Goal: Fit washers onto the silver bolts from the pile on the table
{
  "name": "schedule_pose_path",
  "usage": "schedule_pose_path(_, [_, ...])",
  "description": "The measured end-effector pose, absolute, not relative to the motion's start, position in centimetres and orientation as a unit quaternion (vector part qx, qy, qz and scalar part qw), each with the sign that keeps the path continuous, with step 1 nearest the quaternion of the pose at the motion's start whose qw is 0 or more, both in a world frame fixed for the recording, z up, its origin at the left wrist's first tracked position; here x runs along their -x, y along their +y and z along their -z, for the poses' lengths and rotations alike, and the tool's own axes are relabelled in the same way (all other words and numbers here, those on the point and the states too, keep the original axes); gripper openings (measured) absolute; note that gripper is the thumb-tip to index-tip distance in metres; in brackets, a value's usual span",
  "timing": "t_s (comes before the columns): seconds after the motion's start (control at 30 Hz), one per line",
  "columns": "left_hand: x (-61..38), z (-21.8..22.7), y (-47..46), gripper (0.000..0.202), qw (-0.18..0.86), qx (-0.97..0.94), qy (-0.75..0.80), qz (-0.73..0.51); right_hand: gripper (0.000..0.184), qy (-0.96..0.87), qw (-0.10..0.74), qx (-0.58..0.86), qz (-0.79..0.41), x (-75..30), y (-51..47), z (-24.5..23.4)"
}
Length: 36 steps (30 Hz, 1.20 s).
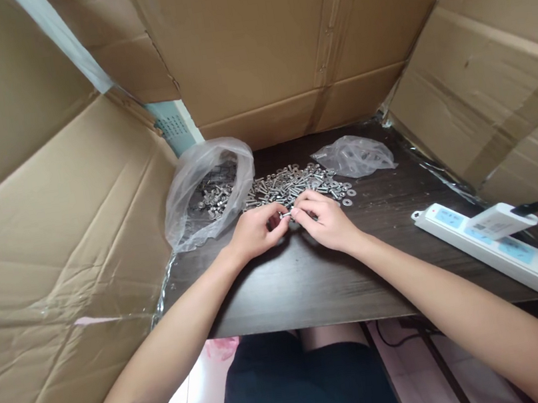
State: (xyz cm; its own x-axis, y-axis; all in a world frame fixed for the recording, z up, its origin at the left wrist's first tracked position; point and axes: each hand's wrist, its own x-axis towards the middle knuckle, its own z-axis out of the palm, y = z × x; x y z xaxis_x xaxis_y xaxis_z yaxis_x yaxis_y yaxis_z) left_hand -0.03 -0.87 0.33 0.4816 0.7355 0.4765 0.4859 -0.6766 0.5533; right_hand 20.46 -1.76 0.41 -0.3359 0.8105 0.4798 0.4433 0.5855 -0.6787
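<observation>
As both wrists rest on table, left hand, right hand pinching bolt

The small silver metal piece pinched between both fingertips is too tiny to identify. The white plastic power strip runs off the right edge. Both forearms leave the bottom edge.

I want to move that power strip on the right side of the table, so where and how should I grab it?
Probably grip the power strip across its long white body, near the bare end at, coming from above. It lies flat on the dark table, its narrow sides exposed. Avoid the white adapter plugged on top and the far end, where black cables leave.
</observation>
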Motion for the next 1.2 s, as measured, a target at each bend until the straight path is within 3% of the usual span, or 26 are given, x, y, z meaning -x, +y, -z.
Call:
schedule_pose_path(0.07, [0.08,-0.37,-0.84,0.014,0.173,-0.843,0.361,-0.36,0.033,-0.785,0.414,0.403,-0.225,-20.56,-1.74,-0.56])
schedule_pose_path(0.2, [0.11,-0.41,-0.82,0.014,0.165,-0.845,0.362,-0.356,0.013,-0.775,0.432,0.399,-0.231,-20.72,-1.72,-0.77])
schedule_pose_path(0.33, [0.07,-0.36,-0.87,0.014,0.165,-0.847,0.367,-0.347,0.009,-0.786,0.427,0.386,-0.224,-20.89,-1.6,-0.63])
schedule_pose_path(0.77, [0.16,-0.27,-0.78,0.012,0.195,-0.85,0.353,-0.339,0.018,-0.79,0.412,0.398,-0.216,-20.46,-1.67,-0.2])
schedule_pose_path(1.0, [0.24,-0.47,-0.89,0.037,0.216,-0.837,0.377,-0.333,0.022,-0.776,0.438,0.403,-0.208,-20.63,-1.34,-0.25])
schedule_pose_path(1.2, [0.17,-0.54,-0.98,0.027,0.2,-0.834,0.383,-0.342,0.021,-0.773,0.445,0.404,-0.204,-20.55,-1.42,-0.38])
